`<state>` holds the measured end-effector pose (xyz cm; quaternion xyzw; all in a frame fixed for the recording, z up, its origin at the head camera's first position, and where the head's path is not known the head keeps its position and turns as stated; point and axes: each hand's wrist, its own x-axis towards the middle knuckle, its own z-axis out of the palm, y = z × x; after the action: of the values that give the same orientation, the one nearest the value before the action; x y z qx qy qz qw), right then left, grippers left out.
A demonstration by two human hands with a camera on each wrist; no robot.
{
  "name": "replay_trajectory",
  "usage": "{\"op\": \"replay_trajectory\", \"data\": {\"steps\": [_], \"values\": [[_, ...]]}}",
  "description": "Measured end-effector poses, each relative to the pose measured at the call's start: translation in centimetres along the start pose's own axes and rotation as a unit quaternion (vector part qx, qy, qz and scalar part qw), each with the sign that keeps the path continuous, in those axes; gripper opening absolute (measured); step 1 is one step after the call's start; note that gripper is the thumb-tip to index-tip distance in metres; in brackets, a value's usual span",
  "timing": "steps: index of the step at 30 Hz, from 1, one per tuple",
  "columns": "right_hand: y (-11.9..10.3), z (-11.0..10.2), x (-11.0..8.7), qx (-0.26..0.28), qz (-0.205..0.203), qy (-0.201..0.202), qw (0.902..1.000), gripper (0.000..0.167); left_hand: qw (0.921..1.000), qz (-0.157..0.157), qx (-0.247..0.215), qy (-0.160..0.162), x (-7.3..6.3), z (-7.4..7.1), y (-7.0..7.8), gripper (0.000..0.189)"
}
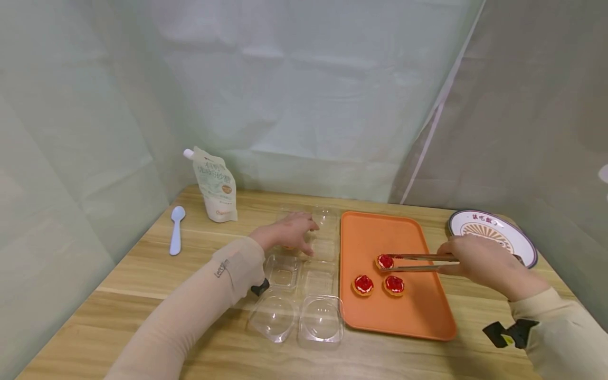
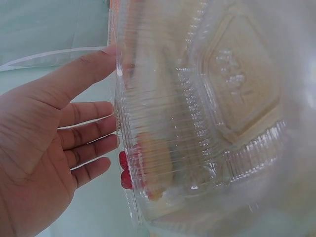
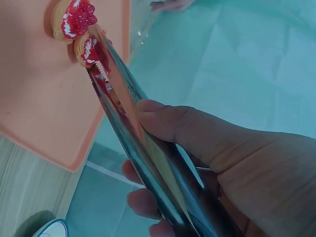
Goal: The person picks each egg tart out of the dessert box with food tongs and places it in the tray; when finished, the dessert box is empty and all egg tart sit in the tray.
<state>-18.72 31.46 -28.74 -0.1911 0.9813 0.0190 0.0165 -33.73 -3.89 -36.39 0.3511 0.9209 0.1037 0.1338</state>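
Observation:
My right hand (image 1: 484, 263) grips metal tongs (image 1: 425, 257), thumb on one arm and fingers curled round the other. The tong tips straddle a small tart (image 1: 385, 261) with red berries and white cream on the orange tray (image 1: 380, 229). Two similar tarts, a left one (image 1: 363, 285) and a right one (image 1: 395, 285), lie nearer on the tray. My left hand (image 1: 292, 230) is over the clear plastic containers (image 1: 319, 277), fingers extended and fingertips right at a container rim in the left wrist view. Through the clear wall there shows another red-topped tart (image 2: 155, 165).
Open container lids (image 1: 321, 319) lie toward the front edge, left of the tray. A white pouch (image 1: 216, 187) with a spout stands at the back left, beside a light blue spoon (image 1: 176, 230). Behind my right hand sits a patterned plate (image 1: 515, 237). Cloth curtains border the wooden table.

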Motion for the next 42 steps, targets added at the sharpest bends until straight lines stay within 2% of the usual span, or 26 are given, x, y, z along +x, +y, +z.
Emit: {"op": "replay_trajectory", "data": {"steps": [12,22,31,42], "values": [[0.1,0.3,-0.1,0.009,0.008,-0.006,0.9999,0.012,0.9998,0.001,0.019,0.002,-0.3,-0.2,0.3,0.07],[0.2,0.2,-0.3,0.018,0.012,0.004,0.9998,0.016,0.9998,-0.001,-0.004,0.021,-0.9,-0.5,0.0,0.071],[0.4,-0.2,-0.6,0.017,0.015,0.023,0.9995,0.02,0.9976,0.019,-0.013,0.066,-2.7,-0.9,-1.4,0.07],[-0.4,-0.9,0.0,0.02,0.009,0.058,0.9981,0.024,0.9923,-0.003,-0.068,0.103,-4.8,-0.8,-2.8,0.072]]}}
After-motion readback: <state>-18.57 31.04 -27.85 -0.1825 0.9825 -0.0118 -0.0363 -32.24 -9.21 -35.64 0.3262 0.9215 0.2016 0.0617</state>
